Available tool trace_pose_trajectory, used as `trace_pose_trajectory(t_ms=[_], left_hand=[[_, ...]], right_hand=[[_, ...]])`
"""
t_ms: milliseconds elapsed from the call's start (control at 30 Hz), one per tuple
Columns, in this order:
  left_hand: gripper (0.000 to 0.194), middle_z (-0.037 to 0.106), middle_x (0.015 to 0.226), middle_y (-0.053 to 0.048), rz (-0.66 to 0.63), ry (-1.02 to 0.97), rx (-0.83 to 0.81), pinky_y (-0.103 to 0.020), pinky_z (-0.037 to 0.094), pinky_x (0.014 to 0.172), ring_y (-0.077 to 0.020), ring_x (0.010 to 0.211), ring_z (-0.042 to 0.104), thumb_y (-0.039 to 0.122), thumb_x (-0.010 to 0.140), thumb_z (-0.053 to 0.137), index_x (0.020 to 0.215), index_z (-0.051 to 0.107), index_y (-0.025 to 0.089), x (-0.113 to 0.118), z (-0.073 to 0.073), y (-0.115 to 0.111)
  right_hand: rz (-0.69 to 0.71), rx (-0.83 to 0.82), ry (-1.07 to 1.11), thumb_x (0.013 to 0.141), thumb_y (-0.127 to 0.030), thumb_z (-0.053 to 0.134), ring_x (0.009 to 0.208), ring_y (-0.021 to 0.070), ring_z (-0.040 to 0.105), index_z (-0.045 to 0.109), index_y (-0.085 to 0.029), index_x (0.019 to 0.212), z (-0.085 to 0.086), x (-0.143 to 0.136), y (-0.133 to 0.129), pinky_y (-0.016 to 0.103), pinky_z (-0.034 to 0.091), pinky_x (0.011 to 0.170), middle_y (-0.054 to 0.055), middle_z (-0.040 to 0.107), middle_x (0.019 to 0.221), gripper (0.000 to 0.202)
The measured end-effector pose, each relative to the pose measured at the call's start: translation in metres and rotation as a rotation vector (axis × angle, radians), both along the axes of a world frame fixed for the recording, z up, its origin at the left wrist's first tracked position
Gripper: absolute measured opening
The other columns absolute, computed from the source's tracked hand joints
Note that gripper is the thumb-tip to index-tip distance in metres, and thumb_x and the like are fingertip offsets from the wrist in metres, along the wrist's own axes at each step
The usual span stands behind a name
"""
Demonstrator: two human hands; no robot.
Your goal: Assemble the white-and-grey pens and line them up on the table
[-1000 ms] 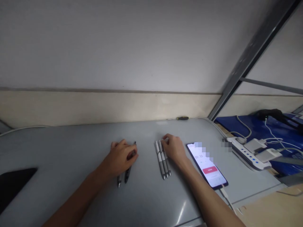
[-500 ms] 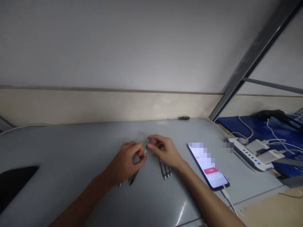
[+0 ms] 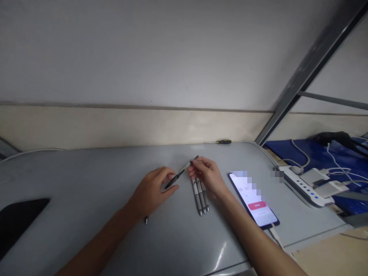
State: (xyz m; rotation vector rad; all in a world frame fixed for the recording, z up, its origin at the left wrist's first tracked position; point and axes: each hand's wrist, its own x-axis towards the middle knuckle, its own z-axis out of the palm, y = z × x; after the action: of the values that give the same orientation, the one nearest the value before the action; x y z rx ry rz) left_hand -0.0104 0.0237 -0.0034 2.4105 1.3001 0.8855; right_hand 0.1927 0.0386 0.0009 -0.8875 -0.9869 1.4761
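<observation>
A pen [image 3: 177, 177] with a dark grip slants up to the right above the desk. My right hand [image 3: 209, 174] is closed on its upper end, pinching it between thumb and fingers. At the pen's lower, dark end is my left hand [image 3: 152, 188], thumb and fingers apart around it; whether they touch it I cannot tell. Below my right hand, three grey-and-white pens [image 3: 201, 199] lie side by side, their upper ends partly hidden by the fingers. A small metallic tip [image 3: 146, 220] pokes out from under my left hand, the rest of it covered.
A lit phone [image 3: 253, 203] on a charging cable lies right of my right forearm. Beyond it stands a power strip [image 3: 304, 188] with plugged-in chargers. A screwdriver [image 3: 223, 142] rests by the wall, and a black object [image 3: 23, 218] lies at the left.
The pen has moved up and right with my right hand. My left hand's fingers have spread from their pinch on it. More of the three lying pens shows.
</observation>
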Motion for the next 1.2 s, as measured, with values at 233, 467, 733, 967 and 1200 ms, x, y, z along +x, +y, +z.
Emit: trace_pose_trajectory(t_ms=[233, 467, 733, 967, 1200], left_hand=[[0.01, 0.063, 0.083, -0.001, 0.0, 0.037, 0.123, -0.032, 0.048, 0.075, -0.0171, 0.078, 0.059, 0.029, 0.092, 0.055, 0.09, 0.06, 0.02, -0.005, 0.0, 0.006], [0.011, 0.062, 0.094, -0.003, 0.049, 0.055, 0.249, -0.033, 0.047, 0.082, -0.018, 0.088, 0.06, 0.026, 0.096, 0.049, 0.099, 0.059, 0.021, -0.01, 0.001, 0.008], [0.019, 0.064, 0.093, -0.003, 0.053, 0.165, 0.28, -0.034, 0.04, 0.08, -0.0194, 0.087, 0.058, 0.025, 0.099, 0.041, 0.103, 0.058, 0.019, -0.009, 0.001, 0.008], [0.023, 0.063, 0.085, -0.005, 0.067, 0.37, 0.413, -0.036, 0.031, 0.073, -0.0213, 0.08, 0.05, 0.02, 0.1, 0.037, 0.098, 0.06, 0.018, -0.007, -0.001, 0.007], [0.022, 0.058, 0.069, -0.003, 0.142, 0.441, 0.53, -0.038, 0.027, 0.07, -0.0218, 0.074, 0.047, 0.011, 0.093, 0.042, 0.077, 0.056, 0.019, -0.007, 0.012, 0.001]], right_hand=[[0.064, -0.001, 0.0, 0.077, -0.039, 0.07, 0.061, 0.0116, 0.06, 0.063, -0.017, 0.084, -0.001, 0.001, 0.0, 0.024, 0.046, 0.06, 0.002, 0.067, 0.072, 0.024], [0.145, -0.033, -0.281, 0.082, -0.05, 0.063, 0.046, 0.0085, 0.043, 0.062, -0.015, 0.067, 0.004, 0.005, -0.003, 0.023, 0.03, 0.045, 0.001, 0.059, 0.058, 0.037], [0.267, -0.066, -0.323, 0.084, -0.059, 0.056, 0.04, 0.0063, 0.026, 0.058, -0.016, 0.063, 0.001, 0.007, -0.004, 0.024, 0.015, 0.042, -0.007, 0.039, 0.045, 0.048], [0.302, -0.084, -0.345, 0.082, -0.059, 0.061, 0.044, 0.0059, 0.02, 0.059, -0.014, 0.07, -0.002, 0.01, -0.003, 0.025, 0.012, 0.044, -0.009, 0.031, 0.048, 0.046], [0.251, 0.176, -0.51, 0.088, -0.056, 0.054, 0.047, 0.0076, 0.022, 0.057, -0.016, 0.07, -0.007, 0.004, -0.006, 0.025, 0.015, 0.046, -0.008, 0.026, 0.051, 0.044]])
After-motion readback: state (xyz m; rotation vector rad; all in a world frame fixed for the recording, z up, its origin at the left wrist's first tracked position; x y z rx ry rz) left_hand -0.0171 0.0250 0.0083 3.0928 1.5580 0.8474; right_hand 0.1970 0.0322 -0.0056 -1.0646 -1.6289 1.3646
